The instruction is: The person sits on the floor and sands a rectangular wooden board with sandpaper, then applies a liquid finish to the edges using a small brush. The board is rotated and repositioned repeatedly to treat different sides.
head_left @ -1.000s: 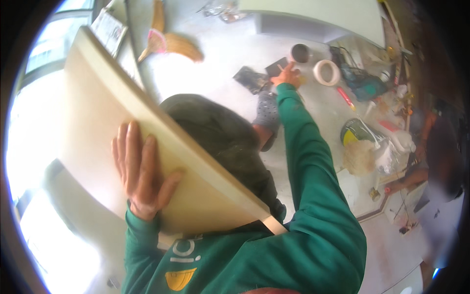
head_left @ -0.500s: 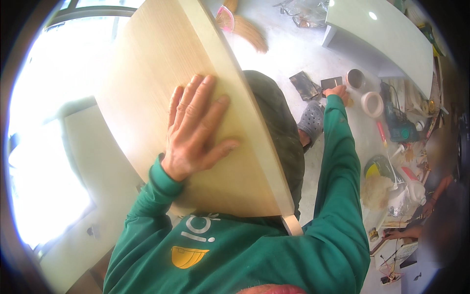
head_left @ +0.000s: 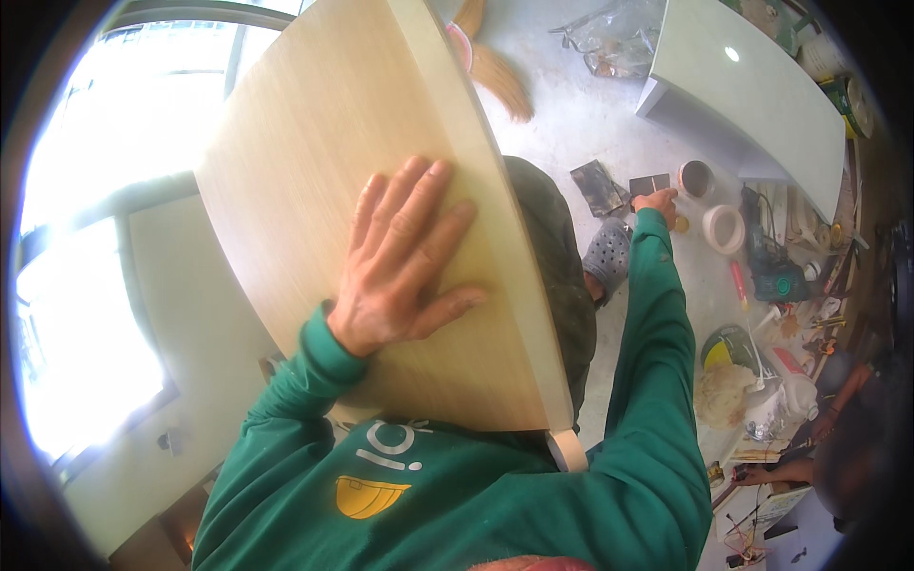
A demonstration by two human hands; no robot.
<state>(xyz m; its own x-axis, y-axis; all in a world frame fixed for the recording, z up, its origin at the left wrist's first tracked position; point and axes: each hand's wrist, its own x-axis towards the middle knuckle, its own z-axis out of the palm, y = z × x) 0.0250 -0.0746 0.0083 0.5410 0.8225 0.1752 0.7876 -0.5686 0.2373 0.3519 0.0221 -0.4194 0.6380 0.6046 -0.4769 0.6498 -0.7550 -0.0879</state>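
Observation:
My left hand (head_left: 405, 257) lies flat with spread fingers on the broad face of a pale wood-grain panel (head_left: 324, 124). The panel stands on edge against my body, its thick lighter edge towards my right. My right arm reaches down to the floor, where my right hand (head_left: 657, 202) has its fingers drawn together at a small dark square plate (head_left: 649, 183). Whatever lies between those fingers is too small to make out. Beside it are another dark, smeared flat piece (head_left: 598, 187), an open round tub (head_left: 696, 178) and a pale ring-shaped lid or container (head_left: 724, 229).
A grey clog (head_left: 607, 255) is on my foot near the right hand. A white curved panel (head_left: 752, 86) stands at the upper right. A broom (head_left: 500, 81) and clear plastic (head_left: 614, 38) lie on the floor. At right are a dark-green power tool (head_left: 776, 271) and another person's arm (head_left: 785, 473).
The whole view has shifted slightly, so things sit a little lower and to the right. Both hands keep their places, the left on the panel and the right at the dark plate.

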